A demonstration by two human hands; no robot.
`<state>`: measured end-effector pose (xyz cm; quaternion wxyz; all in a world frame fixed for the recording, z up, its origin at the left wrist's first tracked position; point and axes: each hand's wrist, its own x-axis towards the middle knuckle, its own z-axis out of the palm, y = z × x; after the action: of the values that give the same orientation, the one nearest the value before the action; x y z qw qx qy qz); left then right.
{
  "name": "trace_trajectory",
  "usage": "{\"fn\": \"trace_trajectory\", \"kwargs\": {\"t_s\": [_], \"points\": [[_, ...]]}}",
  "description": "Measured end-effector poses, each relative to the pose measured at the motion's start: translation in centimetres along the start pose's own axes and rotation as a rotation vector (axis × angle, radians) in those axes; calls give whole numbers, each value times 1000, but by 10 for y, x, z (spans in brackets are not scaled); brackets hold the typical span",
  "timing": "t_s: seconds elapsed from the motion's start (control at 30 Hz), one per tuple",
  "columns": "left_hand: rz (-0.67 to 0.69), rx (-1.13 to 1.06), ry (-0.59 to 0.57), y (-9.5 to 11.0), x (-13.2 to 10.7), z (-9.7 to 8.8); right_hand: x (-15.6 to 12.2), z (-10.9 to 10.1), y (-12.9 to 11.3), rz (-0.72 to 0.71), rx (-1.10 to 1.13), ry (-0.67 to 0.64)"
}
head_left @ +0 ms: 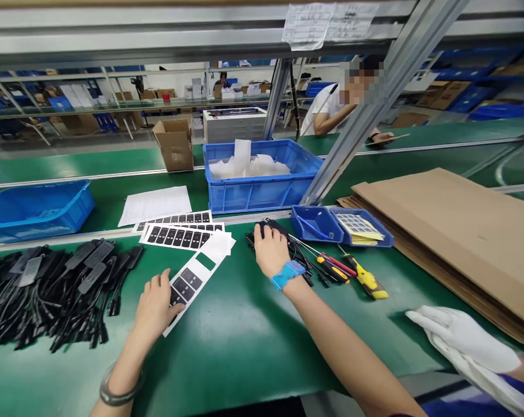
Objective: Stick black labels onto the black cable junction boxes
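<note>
My left hand [156, 304] grips a white strip of black labels [187, 284] across its width, fingers at one edge and thumb at the other. One label space near the strip's far end shows green through it. Beyond it, more label sheets [179, 236] lie overlapped. My right hand [271, 250], with a blue band at the wrist, has its fingers curled over a black cabled module [249, 236] in a small pile; the fingertips partly hide it. Beside that hand lie black cables [297, 252] and screwdrivers [333, 269].
Many black cabled modules [62, 284] are heaped at left. Blue bins [262, 194] and small blue trays [318, 225] stand behind. A yellow-handled tool [368, 281] lies near cardboard sheets [457, 231]. Another person's white-gloved hand [465, 339] rests at right. A metal post [357, 127] slants overhead.
</note>
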<state>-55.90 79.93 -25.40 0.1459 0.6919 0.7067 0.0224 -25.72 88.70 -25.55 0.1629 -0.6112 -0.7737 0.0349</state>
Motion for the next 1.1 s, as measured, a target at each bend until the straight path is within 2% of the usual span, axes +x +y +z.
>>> {"fn": "trace_trajectory", "kwargs": {"t_s": [0.07,0.17,0.23,0.33,0.5,0.6,0.67,0.73,0.83,0.97,1.1], "points": [[-38,19,-71,-3,5,0,2,-4,-11,-11,37,9],[-52,-13,-117,1,11,-2,-5,0,-43,-201,184,-65],[-42,-23,-112,5,12,-4,-10,8,-64,-342,286,-124],[-32,-21,-92,7,11,-4,-9,26,-87,-420,342,-164],[-24,-28,-103,5,9,0,5,63,-96,-457,343,-147],[-30,-29,-103,6,8,0,7,76,-92,-472,378,-115],[-24,-27,-99,8,7,-1,5,74,-85,-463,441,-82],[-13,-14,-84,10,7,-5,2,64,-76,-410,604,-24],[-15,35,-1,8,11,-18,-4,40,-63,-232,928,118],[-124,141,194,-12,30,-37,-14,13,-53,-58,1118,231],[-209,238,317,-36,45,-35,-23,10,-55,-9,1155,204]]}}
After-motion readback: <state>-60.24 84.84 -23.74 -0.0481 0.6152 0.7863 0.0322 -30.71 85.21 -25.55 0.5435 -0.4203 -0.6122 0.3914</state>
